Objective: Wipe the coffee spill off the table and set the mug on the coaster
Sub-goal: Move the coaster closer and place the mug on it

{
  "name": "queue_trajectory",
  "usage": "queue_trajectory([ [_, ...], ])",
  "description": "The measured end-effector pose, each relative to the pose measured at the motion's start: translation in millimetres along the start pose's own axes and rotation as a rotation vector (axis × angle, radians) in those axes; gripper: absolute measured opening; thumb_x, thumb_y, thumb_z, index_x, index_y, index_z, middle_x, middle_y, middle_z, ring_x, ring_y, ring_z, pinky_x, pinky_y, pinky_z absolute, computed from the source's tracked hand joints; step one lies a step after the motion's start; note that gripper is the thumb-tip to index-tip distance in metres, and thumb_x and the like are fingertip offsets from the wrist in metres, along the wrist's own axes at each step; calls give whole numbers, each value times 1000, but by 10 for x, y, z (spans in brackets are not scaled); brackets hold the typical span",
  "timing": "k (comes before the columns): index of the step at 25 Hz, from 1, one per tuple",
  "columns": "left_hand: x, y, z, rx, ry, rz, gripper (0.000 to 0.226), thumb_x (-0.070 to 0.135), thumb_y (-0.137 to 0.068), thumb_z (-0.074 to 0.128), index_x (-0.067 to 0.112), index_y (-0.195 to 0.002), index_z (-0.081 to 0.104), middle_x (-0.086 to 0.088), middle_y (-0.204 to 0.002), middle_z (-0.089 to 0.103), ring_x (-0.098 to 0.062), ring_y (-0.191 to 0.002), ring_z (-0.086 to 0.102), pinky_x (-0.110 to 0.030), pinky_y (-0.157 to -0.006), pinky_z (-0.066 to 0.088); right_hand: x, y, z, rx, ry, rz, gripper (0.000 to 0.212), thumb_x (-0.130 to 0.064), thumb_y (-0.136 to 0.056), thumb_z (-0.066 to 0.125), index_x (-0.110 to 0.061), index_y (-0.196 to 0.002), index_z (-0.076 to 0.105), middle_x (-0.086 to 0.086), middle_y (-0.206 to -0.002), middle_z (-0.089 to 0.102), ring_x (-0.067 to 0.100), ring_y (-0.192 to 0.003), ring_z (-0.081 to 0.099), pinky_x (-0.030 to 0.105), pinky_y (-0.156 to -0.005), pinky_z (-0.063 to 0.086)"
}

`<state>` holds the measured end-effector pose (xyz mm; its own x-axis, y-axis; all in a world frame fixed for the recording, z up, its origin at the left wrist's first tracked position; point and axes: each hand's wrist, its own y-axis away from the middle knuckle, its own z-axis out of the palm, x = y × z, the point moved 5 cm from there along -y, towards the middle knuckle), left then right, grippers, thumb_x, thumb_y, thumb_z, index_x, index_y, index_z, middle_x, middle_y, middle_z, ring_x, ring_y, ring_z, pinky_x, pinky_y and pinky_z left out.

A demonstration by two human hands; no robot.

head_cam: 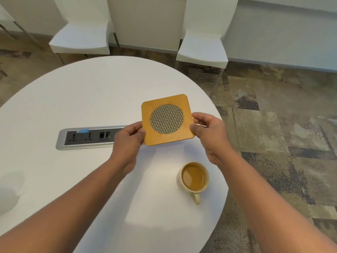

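A square wooden coaster (167,119) with a round woven grey inlay is held above the white table (87,99), tilted toward me. My left hand (127,141) pinches its lower left corner. My right hand (209,134) grips its right edge. A cream mug (193,178) full of light brown coffee stands on the table below my right wrist, its handle pointing toward me. I see no coffee spill or cloth on the table.
A silver power socket panel (87,137) is set into the tabletop left of my hands. Two white chairs (82,37) (204,48) stand beyond the table's far edge. Patterned carpet (273,125) lies to the right.
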<state>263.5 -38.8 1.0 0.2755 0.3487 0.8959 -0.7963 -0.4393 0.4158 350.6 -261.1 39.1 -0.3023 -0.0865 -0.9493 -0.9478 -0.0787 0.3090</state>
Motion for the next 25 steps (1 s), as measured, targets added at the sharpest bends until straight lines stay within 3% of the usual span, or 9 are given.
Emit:
queue_trajectory([
  [3,214,235,-433,39,-28,58,27,0,-101,56,19,-109,74,1,-106,79,-12,-99,74,-19,-78,57,-156,419,357,-25,151,-38,41,1,-87,67,-18,-123,67,-3,-101,68,7,-80,64,21,-76,53],
  [8,330,651,-1200,133,-123,98,28,4,-100,59,23,-113,75,5,-112,78,-16,-111,71,-32,-96,54,-39,1092,925,-80,270,-83,41,-2,-89,59,-41,-98,68,-15,-91,65,10,-64,56,22,-62,47],
  [10,259,843,-1489,178,-148,77,29,4,-100,59,26,-110,75,9,-107,79,-11,-108,71,-29,-96,54,170,1296,1127,-82,297,-71,41,-2,-89,57,-39,-101,68,-10,-97,64,9,-64,55,23,-59,45],
  [13,33,1054,-1785,207,-206,36,29,3,-101,58,25,-110,74,15,-100,78,1,-97,72,-16,-85,53,533,1502,1261,-82,342,-16,39,-5,-90,58,-27,-121,68,-5,-110,63,8,-73,59,24,-65,48],
  [15,-195,1122,-1966,232,-259,-6,27,5,-100,59,16,-121,73,11,-103,77,0,-95,71,-13,-81,52,766,1603,1306,-86,374,24,39,-8,-91,60,-25,-126,65,-5,-113,63,9,-79,61,26,-72,50],
  [18,-535,1207,-2098,235,-336,-59,28,7,-100,60,14,-124,71,10,-105,76,-5,-99,70,-17,-84,52,1098,1721,1304,-86,433,71,36,-11,-91,63,-25,-124,66,-5,-110,64,11,-84,63,33,-82,55],
  [25,-914,1228,-2211,192,-612,-86,31,14,-97,63,15,-126,72,6,-113,75,-9,-105,68,-34,-98,54,1596,1815,1252,-88,533,153,37,-13,-86,67,-21,-122,68,2,-96,68,11,-84,63,25,-78,46],
])
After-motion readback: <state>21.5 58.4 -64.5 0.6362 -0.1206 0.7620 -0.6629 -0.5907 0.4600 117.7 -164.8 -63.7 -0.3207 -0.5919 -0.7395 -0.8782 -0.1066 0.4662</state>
